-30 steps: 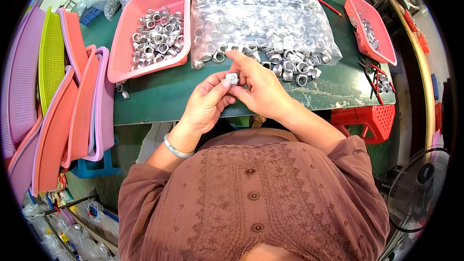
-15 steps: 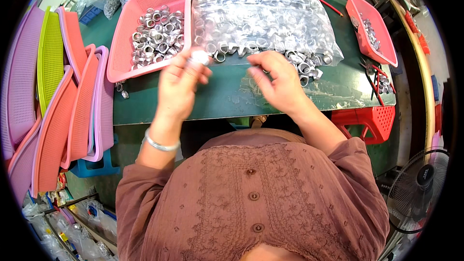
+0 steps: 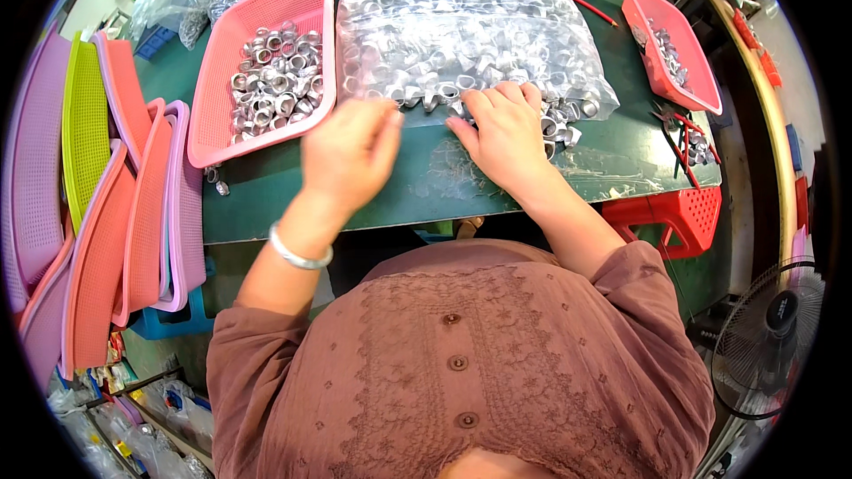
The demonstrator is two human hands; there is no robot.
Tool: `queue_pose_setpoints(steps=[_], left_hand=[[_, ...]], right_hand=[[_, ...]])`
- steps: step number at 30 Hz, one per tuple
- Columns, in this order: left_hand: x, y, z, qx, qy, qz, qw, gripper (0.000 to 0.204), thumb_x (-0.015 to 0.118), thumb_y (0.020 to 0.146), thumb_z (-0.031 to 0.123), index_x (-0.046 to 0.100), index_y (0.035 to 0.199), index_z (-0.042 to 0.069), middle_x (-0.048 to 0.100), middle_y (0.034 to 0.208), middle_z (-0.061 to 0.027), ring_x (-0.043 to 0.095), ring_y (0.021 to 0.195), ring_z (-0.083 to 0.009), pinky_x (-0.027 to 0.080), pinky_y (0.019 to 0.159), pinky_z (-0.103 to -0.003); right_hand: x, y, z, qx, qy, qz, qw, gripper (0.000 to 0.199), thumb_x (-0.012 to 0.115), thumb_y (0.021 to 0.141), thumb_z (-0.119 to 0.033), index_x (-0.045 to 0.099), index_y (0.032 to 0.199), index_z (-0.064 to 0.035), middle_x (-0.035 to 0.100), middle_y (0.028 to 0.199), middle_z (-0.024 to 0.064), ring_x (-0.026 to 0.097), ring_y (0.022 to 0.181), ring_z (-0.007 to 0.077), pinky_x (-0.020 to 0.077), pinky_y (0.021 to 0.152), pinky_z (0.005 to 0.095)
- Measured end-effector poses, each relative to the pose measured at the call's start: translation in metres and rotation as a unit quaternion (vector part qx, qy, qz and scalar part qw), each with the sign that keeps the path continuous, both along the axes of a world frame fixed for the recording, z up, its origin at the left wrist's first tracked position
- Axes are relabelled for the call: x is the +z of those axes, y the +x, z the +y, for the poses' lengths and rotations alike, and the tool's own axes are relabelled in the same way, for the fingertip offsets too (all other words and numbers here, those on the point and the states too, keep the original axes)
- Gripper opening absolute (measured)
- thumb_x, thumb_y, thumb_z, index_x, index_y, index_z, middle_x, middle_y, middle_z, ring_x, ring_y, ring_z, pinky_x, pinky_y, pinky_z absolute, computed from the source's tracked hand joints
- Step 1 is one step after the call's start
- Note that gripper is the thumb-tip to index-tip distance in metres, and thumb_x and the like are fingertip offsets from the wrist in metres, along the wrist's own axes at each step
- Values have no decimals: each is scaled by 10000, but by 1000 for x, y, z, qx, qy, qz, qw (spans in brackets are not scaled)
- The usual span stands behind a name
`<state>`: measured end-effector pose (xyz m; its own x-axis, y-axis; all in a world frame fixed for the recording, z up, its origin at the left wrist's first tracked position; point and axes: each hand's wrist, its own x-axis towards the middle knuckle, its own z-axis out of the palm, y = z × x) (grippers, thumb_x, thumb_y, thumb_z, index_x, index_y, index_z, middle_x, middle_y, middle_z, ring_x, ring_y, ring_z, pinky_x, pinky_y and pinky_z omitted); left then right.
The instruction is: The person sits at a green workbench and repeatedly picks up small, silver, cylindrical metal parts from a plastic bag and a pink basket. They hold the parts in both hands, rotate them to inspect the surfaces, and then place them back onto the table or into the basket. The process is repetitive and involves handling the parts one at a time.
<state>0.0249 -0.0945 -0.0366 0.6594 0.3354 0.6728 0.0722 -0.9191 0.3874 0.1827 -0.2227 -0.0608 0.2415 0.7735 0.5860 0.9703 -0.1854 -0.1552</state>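
a dark green counter (image 3: 266,200) is carrying the work, its mat showing bare along the near edge. the left hand (image 3: 348,153) is hovering over that mat just in front of the pink plastic mesh basket (image 3: 213,115); its fingers are lying loosely together, blurred, and whether its grip is closed on anything cannot be told. the basket is sitting on the left part of the counter and is holding a heap of short silver metal rings (image 3: 271,93). the right hand (image 3: 506,135) is resting palm down, fingers spread apart, with its fingertips touching the near edge of a large clear plastic bag stuffed with silver metal rings (image 3: 461,27), which is filling the middle of the counter; loose rings are spilling just beside the hand. a second pink mesh basket (image 3: 679,80) is sitting at the right end, also carrying small metal parts. to the left of the counter, a stack of flat pink, purple and yellow-green mesh trays (image 3: 98,213) is leaning on edge. a red plastic stool (image 3: 674,217) is standing below the counter's right side, and a black floor fan (image 3: 768,337) is standing further right.
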Motion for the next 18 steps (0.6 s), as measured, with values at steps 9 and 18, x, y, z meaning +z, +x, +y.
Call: queue_pose_setpoints(steps=[9, 18], left_hand=[[-41, 49, -4, 88, -36, 161, 982, 188, 642, 760, 167, 574, 867, 29, 597, 700, -131, 584, 586, -269, 450, 541, -364], [-25, 26, -3, -57, -590, 78, 801, 86, 515, 881, 115, 575, 896, 55, 602, 693, -23, 546, 533, -81, 416, 479, -182]], right_hand=[[4, 4, 1, 54, 9, 117, 992, 253, 676, 687, -64, 604, 929, -68, 616, 721, 52, 555, 723, 214, 432, 696, 343], [10, 3, -18, 134, 64, 513, 846, 232, 627, 777, -13, 594, 1006, -4, 647, 859, 85, 621, 818, 140, 493, 744, 248]])
